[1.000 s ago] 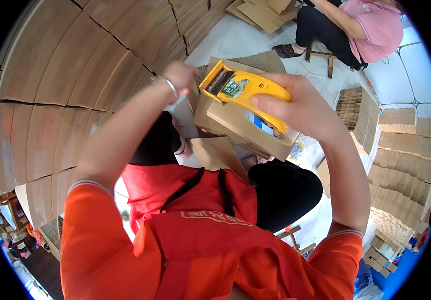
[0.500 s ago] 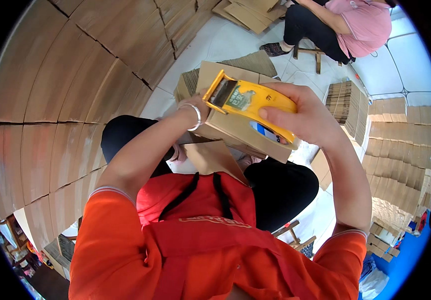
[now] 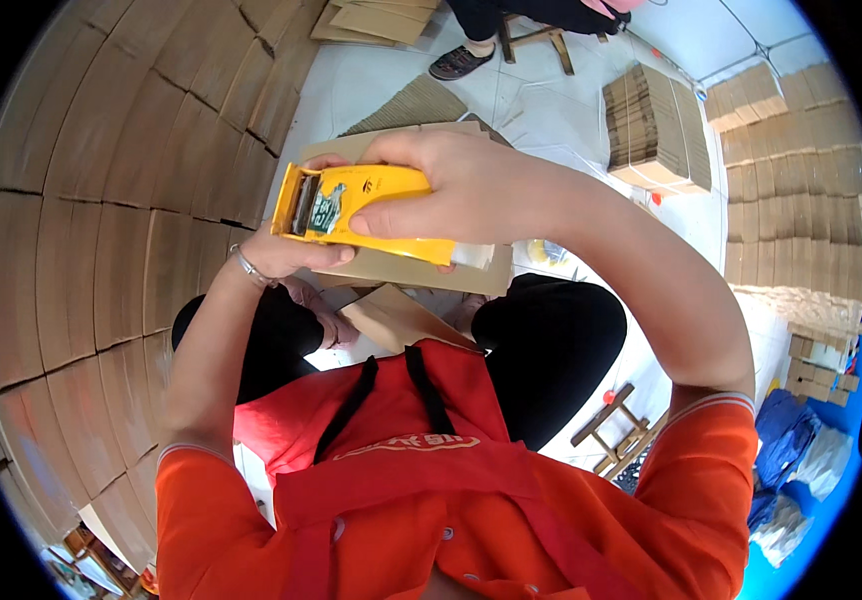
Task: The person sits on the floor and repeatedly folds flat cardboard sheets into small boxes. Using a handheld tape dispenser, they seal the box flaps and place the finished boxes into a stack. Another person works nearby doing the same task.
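A yellow tape dispenser (image 3: 396, 183) with a green-and-white sticker lies across the top of a cardboard box (image 3: 406, 270) in front of me. My right hand (image 3: 471, 195) is wrapped round its body, thumb along the near side. The dispenser's cutter end points left. Beside that end, my left hand (image 3: 286, 255) grips the box's left side, its thumb on top just below the dispenser and part of its fingers showing beyond it. The dispenser covers the rest of those fingers and much of the box top. A bent cardboard flap (image 3: 401, 315) shows between my legs.
Stacked cartons (image 3: 81, 260) form a wall at my left. Corrugated sheets (image 3: 411, 105) lie beyond the box. A tied cardboard bundle (image 3: 656, 130) and tall stacks (image 3: 796, 190) stand at right. A wooden stool (image 3: 616, 430) is by my right leg; another person's shoe (image 3: 461, 62) is ahead.
My right hand has brought the dispenser left and lower onto the box. My left hand's thumb now shows at the box's left. The whole view has shifted, so the surroundings sit differently.
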`<act>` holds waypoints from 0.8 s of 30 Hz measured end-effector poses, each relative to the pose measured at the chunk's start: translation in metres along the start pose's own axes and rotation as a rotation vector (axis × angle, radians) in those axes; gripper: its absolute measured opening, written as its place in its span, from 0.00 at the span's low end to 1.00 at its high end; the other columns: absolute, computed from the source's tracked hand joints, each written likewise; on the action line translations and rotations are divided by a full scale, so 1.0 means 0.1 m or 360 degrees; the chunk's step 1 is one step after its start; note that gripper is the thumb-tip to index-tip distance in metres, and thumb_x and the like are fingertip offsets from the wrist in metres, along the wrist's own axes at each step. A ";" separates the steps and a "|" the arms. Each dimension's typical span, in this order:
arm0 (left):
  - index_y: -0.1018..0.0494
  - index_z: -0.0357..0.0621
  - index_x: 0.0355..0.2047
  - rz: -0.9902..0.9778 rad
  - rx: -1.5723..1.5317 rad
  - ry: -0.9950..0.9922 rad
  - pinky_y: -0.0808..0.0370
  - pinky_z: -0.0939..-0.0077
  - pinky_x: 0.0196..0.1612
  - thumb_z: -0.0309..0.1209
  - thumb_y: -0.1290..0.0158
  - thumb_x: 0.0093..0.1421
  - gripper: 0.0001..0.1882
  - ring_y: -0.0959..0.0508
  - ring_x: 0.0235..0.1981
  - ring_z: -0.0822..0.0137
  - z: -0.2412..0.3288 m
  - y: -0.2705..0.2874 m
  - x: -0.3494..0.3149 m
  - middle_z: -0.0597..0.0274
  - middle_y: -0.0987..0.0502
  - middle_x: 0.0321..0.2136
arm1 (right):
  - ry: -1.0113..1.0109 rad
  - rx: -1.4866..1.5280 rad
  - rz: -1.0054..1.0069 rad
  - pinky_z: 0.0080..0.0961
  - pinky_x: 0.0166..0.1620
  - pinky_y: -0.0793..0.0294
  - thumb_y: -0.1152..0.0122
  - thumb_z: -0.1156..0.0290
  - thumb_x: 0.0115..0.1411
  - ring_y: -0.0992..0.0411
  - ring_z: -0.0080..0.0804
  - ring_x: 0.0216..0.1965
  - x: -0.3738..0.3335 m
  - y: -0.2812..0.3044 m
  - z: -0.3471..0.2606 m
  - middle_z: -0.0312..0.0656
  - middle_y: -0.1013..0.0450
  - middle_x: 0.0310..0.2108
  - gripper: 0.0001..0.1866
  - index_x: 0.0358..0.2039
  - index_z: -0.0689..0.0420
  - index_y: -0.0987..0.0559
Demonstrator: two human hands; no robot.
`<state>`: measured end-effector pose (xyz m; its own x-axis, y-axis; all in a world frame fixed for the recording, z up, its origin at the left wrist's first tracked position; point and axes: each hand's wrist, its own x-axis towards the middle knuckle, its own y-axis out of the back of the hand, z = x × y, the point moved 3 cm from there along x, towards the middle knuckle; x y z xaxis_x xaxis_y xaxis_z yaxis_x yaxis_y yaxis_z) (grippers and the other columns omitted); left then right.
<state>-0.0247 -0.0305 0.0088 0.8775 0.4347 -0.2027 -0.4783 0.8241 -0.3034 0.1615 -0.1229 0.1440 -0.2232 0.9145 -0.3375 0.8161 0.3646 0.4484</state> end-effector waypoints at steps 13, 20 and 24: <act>0.44 0.49 0.62 0.0054 0.0564 0.0003 0.45 0.63 0.66 0.44 0.27 0.34 0.56 0.36 0.61 0.62 0.03 0.10 0.18 0.63 0.34 0.57 | -0.0607 0.0262 0.0262 0.23 0.49 0.23 0.30 0.53 0.51 0.24 0.31 0.43 -2.05 0.57 1.61 0.45 0.22 0.45 0.34 0.56 0.58 0.24; 0.47 0.55 0.69 0.0200 0.1560 -0.0464 0.51 0.56 0.70 0.53 0.31 0.41 0.57 0.47 0.70 0.51 0.41 0.01 0.00 0.49 0.41 0.65 | -0.0516 0.0280 0.0242 0.22 0.49 0.24 0.31 0.58 0.54 0.24 0.28 0.42 -1.74 0.44 1.92 0.42 0.22 0.45 0.31 0.57 0.57 0.24; 0.38 0.58 0.66 -0.0511 0.2978 -0.0995 0.55 0.53 0.72 0.48 0.50 0.63 0.32 0.53 0.72 0.54 0.67 -0.29 0.01 0.61 0.49 0.71 | -0.0428 0.0243 0.0281 0.22 0.47 0.24 0.33 0.60 0.55 0.24 0.27 0.40 -1.45 0.33 1.87 0.42 0.22 0.43 0.28 0.55 0.57 0.23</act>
<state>-0.0082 -0.0296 0.0793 0.9946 -0.0771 0.0694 -0.0703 -0.0093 0.9975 0.3203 -0.2759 0.0526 0.0602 0.8747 -0.4809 0.9044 0.1560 0.3970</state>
